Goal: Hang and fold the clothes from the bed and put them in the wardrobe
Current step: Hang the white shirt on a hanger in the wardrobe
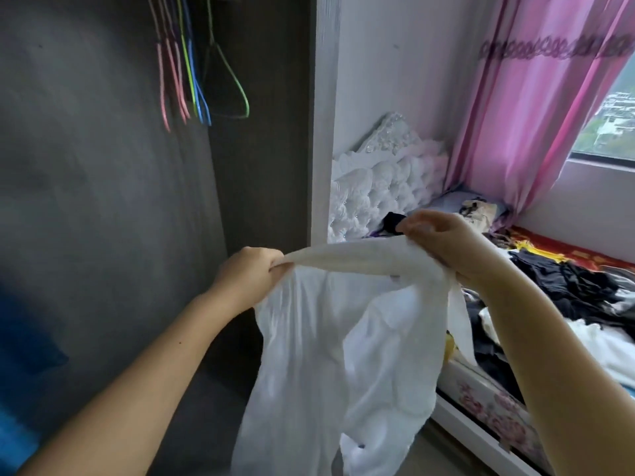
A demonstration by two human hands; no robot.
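A thin white garment (pixel 319 355) hangs in front of me, stretched between both hands. My left hand (pixel 247 273) grips its top edge on the left. My right hand (pixel 443 245) holds the other end, higher and to the right. The cloth droops below and reaches the bottom of the view. Several coloured wire hangers (pixel 192 73), pink, green and blue, hang inside the open dark wardrobe (pixel 103 201) at the upper left. On the bed (pixel 488 403) at the right lies a heap of black and white clothes (pixel 563 297).
A white tufted headboard (pixel 374 187) stands behind the garment against the wall. A pink curtain (pixel 522 115) hangs beside the window (pixel 604 108) at the far right. Something blue (pixel 24 355) shows at the left edge. The wardrobe's pale side panel (pixel 323 132) divides wardrobe from bed.
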